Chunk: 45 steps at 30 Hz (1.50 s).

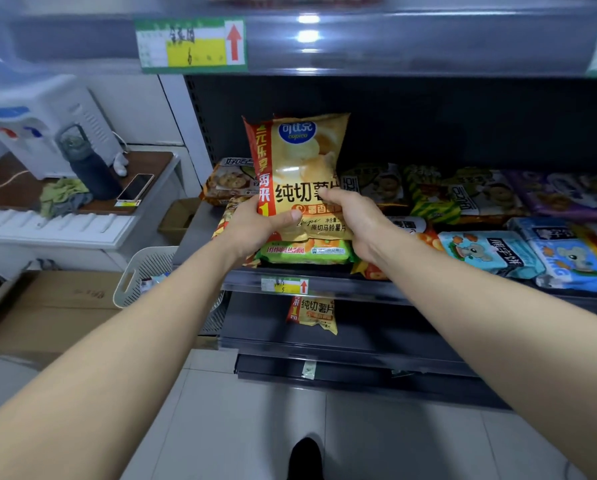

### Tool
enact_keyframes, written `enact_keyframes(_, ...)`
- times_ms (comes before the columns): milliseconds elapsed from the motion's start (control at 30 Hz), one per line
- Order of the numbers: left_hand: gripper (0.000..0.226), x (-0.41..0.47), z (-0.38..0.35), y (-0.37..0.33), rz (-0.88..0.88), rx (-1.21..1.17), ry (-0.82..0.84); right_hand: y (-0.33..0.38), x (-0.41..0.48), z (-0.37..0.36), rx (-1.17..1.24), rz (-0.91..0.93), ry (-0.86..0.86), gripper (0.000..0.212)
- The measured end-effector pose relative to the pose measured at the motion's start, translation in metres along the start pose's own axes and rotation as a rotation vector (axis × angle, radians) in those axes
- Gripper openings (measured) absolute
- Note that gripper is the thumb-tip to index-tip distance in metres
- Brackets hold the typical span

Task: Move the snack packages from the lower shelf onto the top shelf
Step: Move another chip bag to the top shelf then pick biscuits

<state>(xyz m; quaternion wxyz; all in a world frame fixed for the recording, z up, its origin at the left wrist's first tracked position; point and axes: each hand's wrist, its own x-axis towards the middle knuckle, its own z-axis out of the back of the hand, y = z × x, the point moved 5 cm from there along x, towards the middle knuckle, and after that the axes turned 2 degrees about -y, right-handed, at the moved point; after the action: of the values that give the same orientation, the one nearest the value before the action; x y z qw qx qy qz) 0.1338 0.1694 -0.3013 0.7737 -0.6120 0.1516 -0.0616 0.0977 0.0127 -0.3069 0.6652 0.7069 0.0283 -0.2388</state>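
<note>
My left hand (pixel 252 223), centre frame, grips the lower left corner of a yellow chip bag (pixel 300 161), thumb pressed flat across the front and fingers hidden behind it. My right hand (pixel 356 220), just right of centre, holds the bag's lower right edge with fingers curled over the printed face. The bag stands upright between them, raised in front of the dark middle shelf, its top corners free. Both grips sit low on a puffy, slick packet, so I judge it could slide down through the hands or fold over as it goes up. Just below the hands a green packet (pixel 304 252) lies at the middle shelf's front edge, with blue packets (pixel 491 252) to the right; a dipping wrist could knock one to the floor. Across the top of the frame runs the top shelf (pixel 411 46), with a price label (pixel 191 45) at upper left; the bag's top edge could catch under that front lip. I cannot tell how much room the shelf offers. A second chip bag (pixel 312 313) waits on the lower shelf (pixel 325 344), below centre.
</note>
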Motion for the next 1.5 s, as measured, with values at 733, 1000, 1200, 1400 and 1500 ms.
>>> enact_keyframes(733,0.043,0.005,-0.116,-0.033,-0.059,-0.072,0.192,0.025,-0.023,0.118,-0.2,0.14,-0.384,0.074)
enact_keyframes(1000,0.038,0.0,-0.049,-0.03,-0.065,0.033,0.005,0.036,-0.027,0.053,-0.328,0.282,-0.276,0.052)
enact_keyframes(1200,0.03,0.011,0.006,0.002,0.022,0.093,-0.126,0.021,-0.009,-0.009,-0.427,0.275,-0.149,0.039)
enact_keyframes(1400,0.036,0.027,-0.003,0.023,0.041,0.216,-0.087,-0.01,0.012,-0.005,-0.556,0.174,-0.197,0.028)
enact_keyframes(1500,0.037,0.033,-0.013,0.02,0.028,0.235,-0.065,-0.008,0.02,0.003,-0.601,0.169,-0.288,0.027)
